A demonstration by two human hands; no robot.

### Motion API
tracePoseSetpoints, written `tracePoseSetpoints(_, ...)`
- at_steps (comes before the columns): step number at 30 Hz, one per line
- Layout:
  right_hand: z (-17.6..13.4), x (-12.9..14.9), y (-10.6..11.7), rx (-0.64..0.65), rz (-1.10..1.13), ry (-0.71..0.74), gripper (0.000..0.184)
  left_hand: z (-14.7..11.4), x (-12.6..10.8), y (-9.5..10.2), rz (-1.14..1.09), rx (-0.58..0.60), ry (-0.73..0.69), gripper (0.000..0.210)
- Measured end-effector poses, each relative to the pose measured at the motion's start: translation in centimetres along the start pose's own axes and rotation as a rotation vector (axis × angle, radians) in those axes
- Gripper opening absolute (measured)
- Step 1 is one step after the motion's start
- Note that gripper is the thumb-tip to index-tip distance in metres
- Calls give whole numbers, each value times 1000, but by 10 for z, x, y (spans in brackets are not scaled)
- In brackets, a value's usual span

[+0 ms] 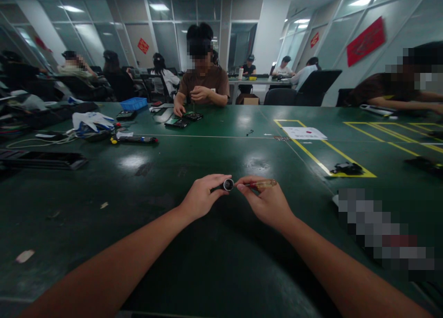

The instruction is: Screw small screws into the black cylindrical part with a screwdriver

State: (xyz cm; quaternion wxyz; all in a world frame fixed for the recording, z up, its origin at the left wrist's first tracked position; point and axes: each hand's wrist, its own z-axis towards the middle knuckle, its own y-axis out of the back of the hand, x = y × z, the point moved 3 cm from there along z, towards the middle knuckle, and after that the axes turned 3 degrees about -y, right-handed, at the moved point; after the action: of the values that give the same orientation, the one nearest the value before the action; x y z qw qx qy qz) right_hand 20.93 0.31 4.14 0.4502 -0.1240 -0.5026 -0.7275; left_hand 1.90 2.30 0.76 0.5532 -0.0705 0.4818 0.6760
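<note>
My left hand (202, 195) is closed around a small dark cylinder (228, 184) with a pale ring at its open end, which faces me. What kind of part it is I cannot make out. My right hand (268, 200) pinches a screwdriver (265, 183) with a clear yellowish and red handle. The handle points right, and the shaft side points left toward the ring of the cylinder. Fingers hide part of the shaft, so I cannot tell whether its tip touches the cylinder. Both hands are above the green tabletop (194, 267).
White-and-blue gloves (92, 123), a pen-like tool (138, 140) and a blue basket (134, 104) lie at the left. Across the table a person (204, 82) handles dark parts. Yellow tape (313, 156) frames a paper (304, 133) and a black part (347, 168) at the right.
</note>
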Motion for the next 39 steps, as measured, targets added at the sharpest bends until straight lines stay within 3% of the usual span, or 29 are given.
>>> tracePoseSetpoints(20, -4, -1, -4, 26, 125, 41, 14, 0, 0, -2, -3, 4, 1, 35)
tracePoseSetpoints(39, -1, 0, 0, -44, 96, 0, 14, -1, 1, -5, 7, 25, -35, 30)
